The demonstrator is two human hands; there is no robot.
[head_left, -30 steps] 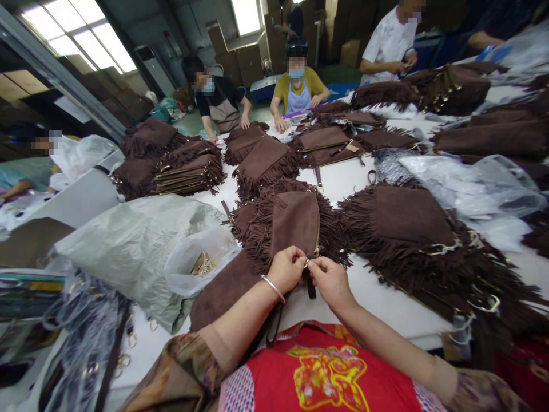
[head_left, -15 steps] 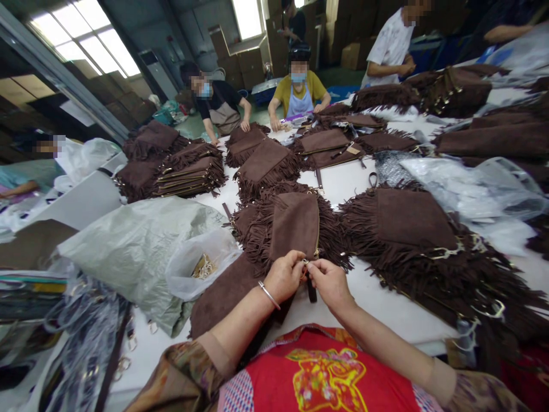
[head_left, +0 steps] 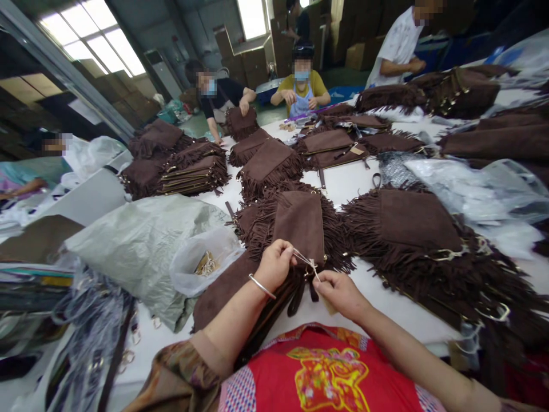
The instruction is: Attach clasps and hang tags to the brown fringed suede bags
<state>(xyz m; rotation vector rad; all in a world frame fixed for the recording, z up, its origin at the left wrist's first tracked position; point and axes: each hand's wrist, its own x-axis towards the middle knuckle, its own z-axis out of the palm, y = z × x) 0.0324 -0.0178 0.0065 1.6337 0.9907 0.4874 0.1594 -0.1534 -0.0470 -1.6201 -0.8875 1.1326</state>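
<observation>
A thin white tag string [head_left: 304, 257] is stretched over the lower corner of a dark brown fringed bag [head_left: 299, 223], near its zip end. One end of the loop is pinched by my left hand [head_left: 274, 265], which wears a silver bangle. My right hand [head_left: 342, 293] is closed on the string's other end, with a tan paper hang tag [head_left: 329, 306] showing below the fingers. Below the string, a brown wrist strap [head_left: 295, 294] hangs from the bag. The bag lies on a pile of similar fringed bags.
A clear plastic bag [head_left: 182, 266] of stringed tags sits left, beside a grey-green sack [head_left: 137, 243]. More fringed bags [head_left: 416, 217] are stacked right. Metal clasps [head_left: 135, 332] lie near the left edge. Co-workers stand across the white table [head_left: 345, 186], one lifting a brown bag.
My hands have drawn apart, pulling the string taut between them; the tag now shows under my right hand. Across the table, a co-worker has raised a brown bag.
</observation>
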